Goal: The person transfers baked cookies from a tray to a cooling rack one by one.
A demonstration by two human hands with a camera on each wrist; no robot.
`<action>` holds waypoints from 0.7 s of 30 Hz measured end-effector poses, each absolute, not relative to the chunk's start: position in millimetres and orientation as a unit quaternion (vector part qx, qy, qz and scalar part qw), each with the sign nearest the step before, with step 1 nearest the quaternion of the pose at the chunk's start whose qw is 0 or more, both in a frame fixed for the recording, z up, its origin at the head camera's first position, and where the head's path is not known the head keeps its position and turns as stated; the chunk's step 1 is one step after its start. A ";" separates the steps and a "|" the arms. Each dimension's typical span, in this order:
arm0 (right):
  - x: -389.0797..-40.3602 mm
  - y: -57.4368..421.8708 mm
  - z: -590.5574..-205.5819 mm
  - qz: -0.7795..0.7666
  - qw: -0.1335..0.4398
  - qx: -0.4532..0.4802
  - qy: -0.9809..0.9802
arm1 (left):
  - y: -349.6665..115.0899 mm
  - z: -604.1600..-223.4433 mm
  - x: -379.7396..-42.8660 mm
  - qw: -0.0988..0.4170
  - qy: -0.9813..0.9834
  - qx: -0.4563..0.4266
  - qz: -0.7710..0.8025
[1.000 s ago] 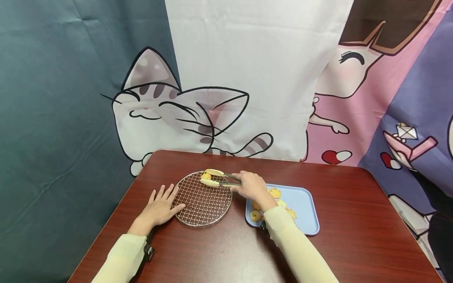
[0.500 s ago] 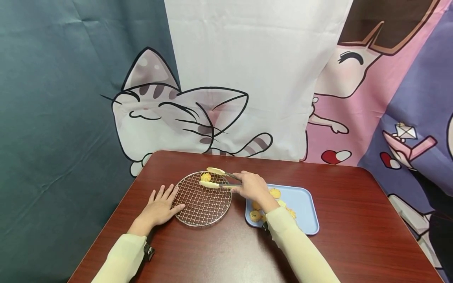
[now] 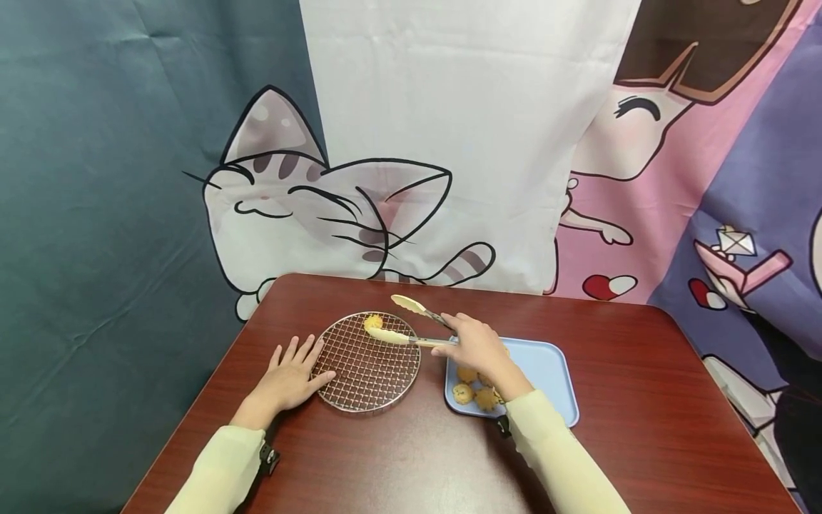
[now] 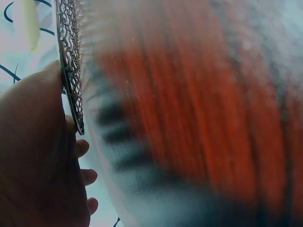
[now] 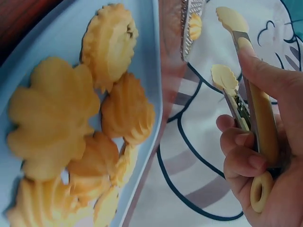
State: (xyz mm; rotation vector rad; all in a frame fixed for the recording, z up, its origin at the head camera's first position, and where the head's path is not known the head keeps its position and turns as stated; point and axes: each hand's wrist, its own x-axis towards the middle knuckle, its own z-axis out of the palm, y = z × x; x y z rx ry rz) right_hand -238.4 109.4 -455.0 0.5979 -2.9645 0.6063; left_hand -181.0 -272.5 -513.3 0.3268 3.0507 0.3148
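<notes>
My right hand (image 3: 477,348) grips a pair of cream-tipped tongs (image 5: 263,118), whose arms are spread apart with nothing between them. One tong tip hangs over the round wire rack (image 3: 369,375), close to a small yellow cookie (image 3: 373,323) lying at its far side. The other tip is beyond the rack's right edge. Flat on the table, with fingers spread, my left hand (image 3: 289,378) touches the rack's left rim; in the left wrist view its thumb is at the rack's edge. Beneath my right forearm, several cookies (image 5: 52,118) lie on a blue tray (image 3: 546,371), partly hidden.
The dark red wooden table (image 3: 385,464) carries the rack and the tray. A cartoon-printed curtain (image 3: 488,143) hangs right behind the table's far edge.
The tongs have spread and released the yellow cookie, which stays on the rack. My right hand has moved right, toward the tray, with the tongs. My left hand has not moved.
</notes>
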 end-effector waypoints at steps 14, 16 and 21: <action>-214.3 144.1 -443.0 0.236 0.028 0.172 -0.956 | -271.9 -510.6 -179.4 0.034 0.988 0.106 0.103; -211.1 148.9 -442.2 0.236 0.033 0.175 -0.955 | -271.8 -510.9 -179.5 0.036 0.988 0.105 0.105; -203.2 161.1 -440.1 0.236 0.045 0.176 -0.955 | -271.4 -513.1 -179.6 0.038 0.987 0.107 0.111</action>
